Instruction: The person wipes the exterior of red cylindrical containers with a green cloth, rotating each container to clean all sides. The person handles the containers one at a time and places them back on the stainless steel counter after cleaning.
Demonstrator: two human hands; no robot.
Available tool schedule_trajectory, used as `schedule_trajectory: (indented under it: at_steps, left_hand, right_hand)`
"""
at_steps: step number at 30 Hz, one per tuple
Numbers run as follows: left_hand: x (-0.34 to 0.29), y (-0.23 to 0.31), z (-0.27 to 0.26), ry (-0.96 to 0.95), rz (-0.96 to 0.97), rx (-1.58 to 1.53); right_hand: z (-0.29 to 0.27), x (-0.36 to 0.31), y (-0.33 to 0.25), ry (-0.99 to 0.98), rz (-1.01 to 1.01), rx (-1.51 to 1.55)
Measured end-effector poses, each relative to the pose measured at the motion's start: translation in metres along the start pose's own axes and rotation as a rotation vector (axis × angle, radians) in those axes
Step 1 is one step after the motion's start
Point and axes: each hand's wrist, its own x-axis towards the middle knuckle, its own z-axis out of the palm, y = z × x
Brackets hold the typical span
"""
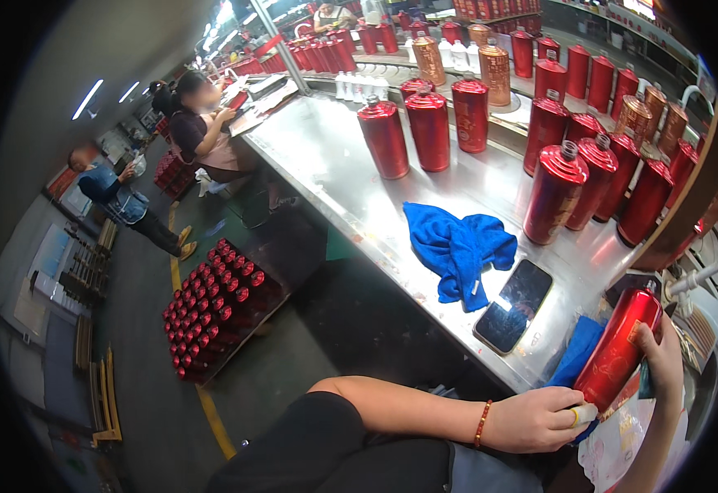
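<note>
At the lower right I hold a shiny red bottle tilted, its neck pointing up and to the right. My left hand grips its lower end; a pale wrap or cover shows on a fingertip, and a beaded bracelet circles the wrist. Around the bottle's upper right side curl the fingers of my right hand. Part of a blue cloth lies behind the bottle on the bench edge. Farther up the bench are a crumpled blue towel and a dark phone.
Several red bottles crowd the right of the metal bench, with more behind beside copper-coloured ones. A pallet of red bottles stands on the floor at left. One person sits at the bench; another stands beyond.
</note>
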Motion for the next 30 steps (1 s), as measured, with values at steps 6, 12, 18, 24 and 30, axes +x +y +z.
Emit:
schedule_trajectory:
  at_steps: [6,12,18,24,30]
  left_hand:
    - [0.004,0.000,-0.005,-0.084,0.038,0.048]
    - [0.008,0.001,-0.020,-0.167,-0.048,0.200]
    - [0.021,0.002,-0.015,-0.161,-0.049,0.168]
    - [0.018,0.005,-0.021,-0.207,-0.043,0.240]
    - [0.015,0.005,-0.018,-0.203,-0.051,0.234]
  right_hand:
    - [-0.012,0.013,0.114,0.126,-0.053,0.452]
    - [0.018,-0.005,-0.045,-0.021,0.047,-0.286]
    - [-0.007,-0.001,0.013,-0.139,0.216,0.257]
    - [0.018,0.010,-0.016,0.014,0.107,-0.244]
    - [0.001,0.007,0.023,-0.162,0.142,0.295]
